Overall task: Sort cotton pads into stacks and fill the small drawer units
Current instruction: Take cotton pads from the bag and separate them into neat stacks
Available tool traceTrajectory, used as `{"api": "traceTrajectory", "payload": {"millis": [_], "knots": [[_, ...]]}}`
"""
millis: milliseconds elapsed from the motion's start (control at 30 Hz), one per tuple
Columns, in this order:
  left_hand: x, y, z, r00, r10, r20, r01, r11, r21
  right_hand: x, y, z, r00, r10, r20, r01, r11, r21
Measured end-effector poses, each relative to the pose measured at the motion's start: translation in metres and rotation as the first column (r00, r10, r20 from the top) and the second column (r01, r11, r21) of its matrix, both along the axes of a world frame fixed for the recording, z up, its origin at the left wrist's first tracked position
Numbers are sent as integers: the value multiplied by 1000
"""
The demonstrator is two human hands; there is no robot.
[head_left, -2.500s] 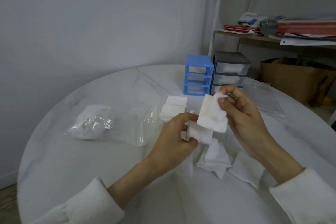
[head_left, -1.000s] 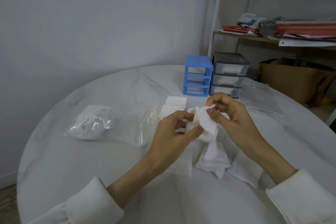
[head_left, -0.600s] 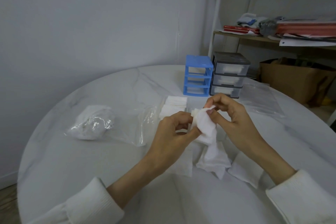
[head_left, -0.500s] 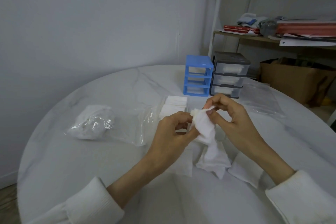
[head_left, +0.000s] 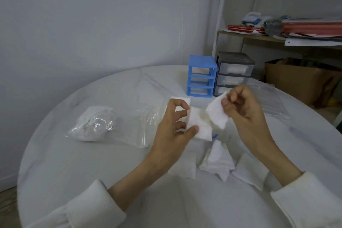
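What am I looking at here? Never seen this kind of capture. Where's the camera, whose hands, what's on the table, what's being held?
There is no robot: a person wears one wide-angle camera on the head, looking forward and down, so you see their own two arms in white sleeves.

The left hand pinches a small stack of white cotton pads. The right hand pinches a single cotton pad, held apart from the stack.

On the round white marble-look table lie loose cotton pads near the person, a neat pile of pads partly hidden behind the left hand, a crumpled clear plastic bag with white contents, and a flat clear bag on the right. At the far edge stand a blue drawer unit and a grey drawer unit side by side.
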State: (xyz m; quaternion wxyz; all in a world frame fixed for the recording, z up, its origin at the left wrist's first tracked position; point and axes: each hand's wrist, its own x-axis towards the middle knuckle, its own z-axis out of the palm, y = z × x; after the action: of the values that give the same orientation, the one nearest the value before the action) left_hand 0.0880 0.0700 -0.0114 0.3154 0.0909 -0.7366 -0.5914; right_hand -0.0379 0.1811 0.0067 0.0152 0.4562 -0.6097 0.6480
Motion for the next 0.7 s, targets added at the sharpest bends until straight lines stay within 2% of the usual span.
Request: {"api": "traceTrajectory", "payload": {"millis": [100,233,500,700], "knots": [[1,0,1,1000,-4,-22,4,1000,3,5,0,-1,988,93,-122,-83,993,88],[-2,-4,-4,1000,10,-22,-13,993,-117,10,0,-4,960,89,-264,-28,974,226],[-4,-3,-7,998,-17,59,23,994,-106,4,2,-8,912,49,-406,96,940,329],[-3,-2,-6,998,-12,62,18,995,-94,3,1,-11,895,78,-440,92,932,352]]}}
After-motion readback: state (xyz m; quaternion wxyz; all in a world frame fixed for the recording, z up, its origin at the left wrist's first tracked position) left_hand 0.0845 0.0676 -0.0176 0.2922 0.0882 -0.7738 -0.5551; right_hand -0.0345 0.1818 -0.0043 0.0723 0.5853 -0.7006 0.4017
